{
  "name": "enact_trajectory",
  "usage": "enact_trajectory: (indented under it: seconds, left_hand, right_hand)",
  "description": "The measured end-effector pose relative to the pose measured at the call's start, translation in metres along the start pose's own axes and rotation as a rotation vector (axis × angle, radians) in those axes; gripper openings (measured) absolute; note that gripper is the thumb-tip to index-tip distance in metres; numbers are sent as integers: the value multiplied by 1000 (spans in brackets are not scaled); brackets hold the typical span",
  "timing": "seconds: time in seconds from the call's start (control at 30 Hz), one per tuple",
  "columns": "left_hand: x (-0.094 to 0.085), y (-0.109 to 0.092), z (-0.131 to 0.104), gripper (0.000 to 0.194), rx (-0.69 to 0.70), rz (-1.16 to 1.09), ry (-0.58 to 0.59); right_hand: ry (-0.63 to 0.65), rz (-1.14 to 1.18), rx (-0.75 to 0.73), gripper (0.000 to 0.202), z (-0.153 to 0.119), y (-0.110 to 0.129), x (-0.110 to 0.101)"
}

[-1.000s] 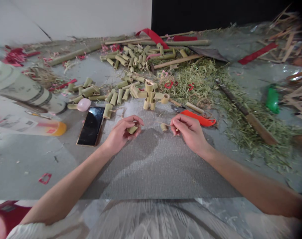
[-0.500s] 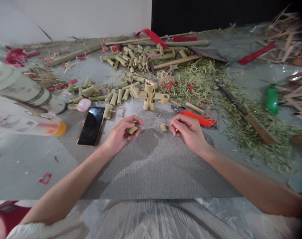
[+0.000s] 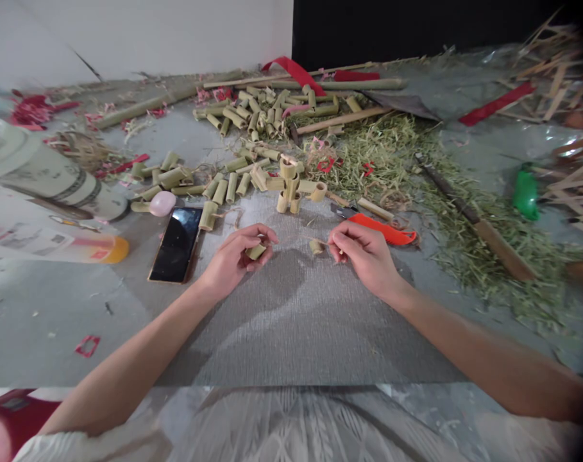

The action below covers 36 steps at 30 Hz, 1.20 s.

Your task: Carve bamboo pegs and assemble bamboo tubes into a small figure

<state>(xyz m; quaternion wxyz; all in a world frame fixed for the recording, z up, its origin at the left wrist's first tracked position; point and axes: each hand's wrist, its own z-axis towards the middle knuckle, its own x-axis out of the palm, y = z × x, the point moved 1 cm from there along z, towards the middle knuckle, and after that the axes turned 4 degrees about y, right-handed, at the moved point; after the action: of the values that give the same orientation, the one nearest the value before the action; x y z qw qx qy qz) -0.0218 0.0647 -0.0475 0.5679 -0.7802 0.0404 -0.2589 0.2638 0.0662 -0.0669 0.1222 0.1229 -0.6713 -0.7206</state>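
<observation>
Curled fingers of my left hand (image 3: 238, 256) hold a short bamboo piece (image 3: 256, 251). My right hand (image 3: 361, 255) is closed in a pinch on a thin string (image 3: 303, 237), which stretches leftward toward my left hand. Just left of my right fingertips, another short bamboo piece (image 3: 316, 246) is near the string; whether they touch is unclear. Beyond both hands stands a small figure (image 3: 290, 186) made of joined bamboo sections.
A phone (image 3: 176, 244) and a pink egg-shaped object (image 3: 162, 203) lie left. Bottles (image 3: 50, 170) stand farther left. Cut bamboo pieces (image 3: 253, 109) are heaped behind. An orange-handled tool (image 3: 382, 230), shavings (image 3: 387, 154) and a long blade (image 3: 474, 218) lie right.
The string between my hands shows a little more clearly and looks straighter. Both hands are in nearly the same place.
</observation>
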Motion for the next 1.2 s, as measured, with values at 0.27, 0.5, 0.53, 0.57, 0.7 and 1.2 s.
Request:
enact_trajectory:
  seconds: [0.27,0.5,0.53,0.57,0.7,1.2]
  left_hand:
    - [1,1,-1,19,-1,35,3]
    - [-10,-14,-3,22,51,353,-9]
    - [-13,-18,-4,24,89,532,-25]
    - [-15,-21,-5,26,128,725,-44]
    - [-20,-26,-9,34,206,1419,-109]
    - [-12,-14,-5,27,231,1797,-128]
  right_hand:
    - [4,-54,-20,33,0,0,0]
    - [98,-228,-125,32,-3,10,4]
    - [123,-264,-149,32,-5,11,5]
    - [145,-303,-176,30,-6,11,7]
    - [115,-467,-309,18,-9,13,10]
    - [98,-676,-5,31,135,71,9]
